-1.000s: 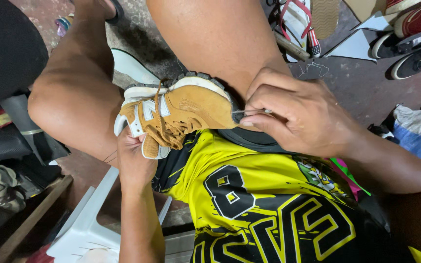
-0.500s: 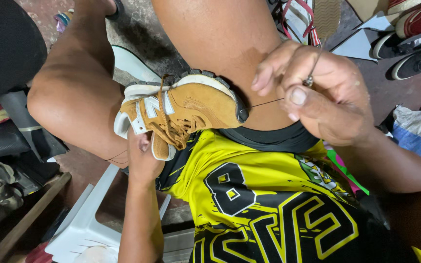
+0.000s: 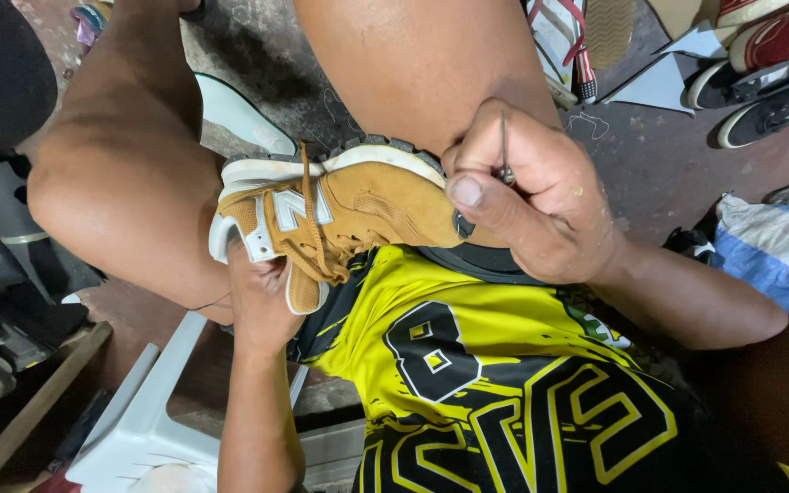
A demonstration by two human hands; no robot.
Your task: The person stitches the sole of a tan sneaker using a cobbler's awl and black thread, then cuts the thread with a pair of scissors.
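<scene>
The person sits with both bare knees raised, and a tan sneaker (image 3: 358, 205) with a white sole and tan laces lies between the thighs, on its side, with the sole turned away from the body and the toe pointing to the person's right. The shoe rests against the right thigh and above the yellow and black jersey (image 3: 495, 365).

The left hand (image 3: 262, 292) comes up from below and holds the heel end of the sneaker; its fingers are curled around the back part, and the tongue of the shoe hangs over them. The right hand (image 3: 527, 196) is at the toe end, touching the shoe. Its fingers are closed and they pinch a thin metal needle (image 3: 504, 146), which stands almost upright between thumb and forefinger. The thumb presses against the toe of the sneaker. I cannot tell if a thread runs from the needle.

Under the left arm there is a white plastic stool (image 3: 148, 429). On the concrete floor (image 3: 650, 173) beyond the knees lie other shoes: a striped sandal (image 3: 563, 36) and dark sneakers (image 3: 764, 87) at the upper right. A blue and white bag (image 3: 773, 256) lies near the right forearm.
</scene>
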